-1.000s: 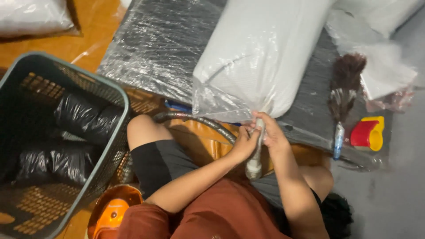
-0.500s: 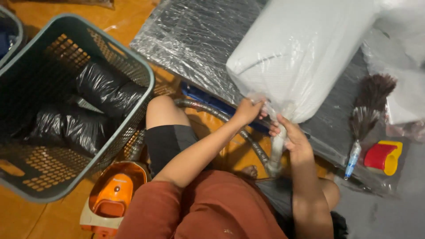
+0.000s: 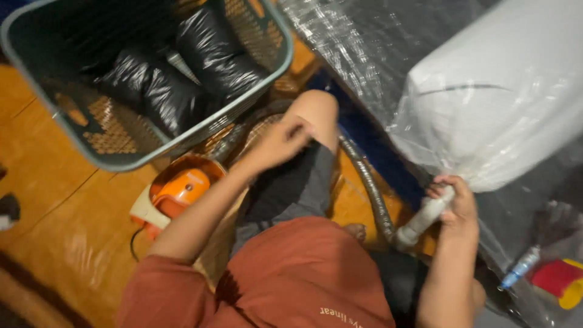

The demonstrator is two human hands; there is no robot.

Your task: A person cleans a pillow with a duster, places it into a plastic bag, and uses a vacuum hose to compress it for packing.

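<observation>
My right hand (image 3: 456, 203) grips the white nozzle (image 3: 423, 218) of a grey ribbed vacuum hose (image 3: 370, 188), at the gathered mouth of a clear plastic bag holding a white pillow (image 3: 504, 115). My left hand (image 3: 282, 140) is away from the bag, over my raised knee, fingers loosely curled with nothing visible in them. An orange and white vacuum cleaner (image 3: 176, 191) sits on the floor by my left arm.
A grey-green laundry basket (image 3: 243, 100) holds black plastic-wrapped bundles (image 3: 176, 79) at the upper left. A dark mattress under clear plastic (image 3: 364, 42) carries the pillow. A red and yellow object (image 3: 562, 279) and a duster handle (image 3: 519, 267) lie at the lower right.
My left hand has let go of the bag's mouth and moved left toward my knee. My right hand stays on the nozzle. The view has swung left and down.
</observation>
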